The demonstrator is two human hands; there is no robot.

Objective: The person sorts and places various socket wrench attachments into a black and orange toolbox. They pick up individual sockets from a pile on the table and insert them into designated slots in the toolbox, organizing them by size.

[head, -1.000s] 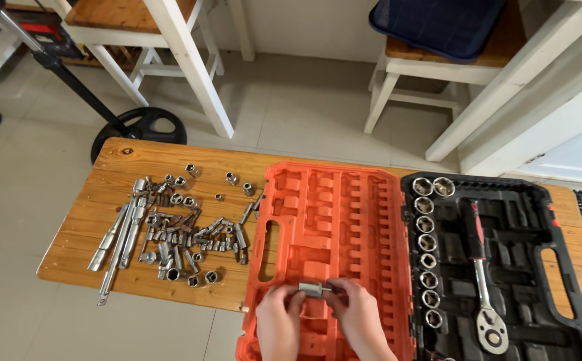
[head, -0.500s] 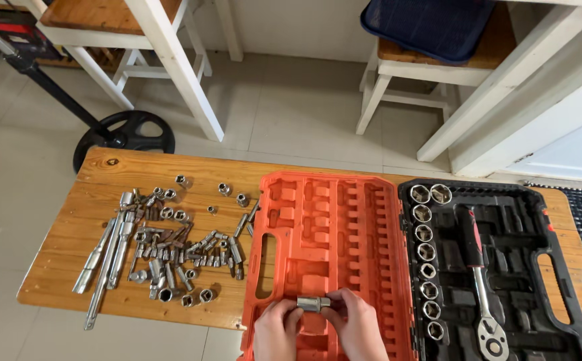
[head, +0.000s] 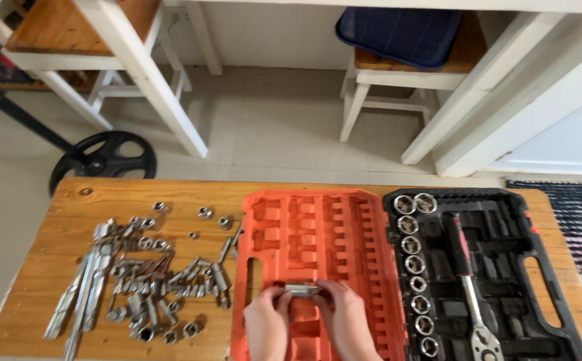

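The wrists and forearms are cut off by the lower edge of the head view; the near end of the orange case lid and of the black tray is also lost there, and the head of the ratchet handle is only partly seen; the loose metal pieces on the wooden table are heaped too closely to be counted, and their kinds can hardly be told apart.

The left hand and the right hand are raised side by side over the lid, knuckles upward, fingers curled inward toward each other; a single metal socket is held level between them, each end pinched by the fingertips of one hand; it is kept just above a recess of the lid, and whether it touches the plastic cannot be told.

One ratchet handle is laid in the tray; nine sockets are counted seated there, two side by side at the far end and seven in a column below them; two long extension bars can be made out at the left of the heap.
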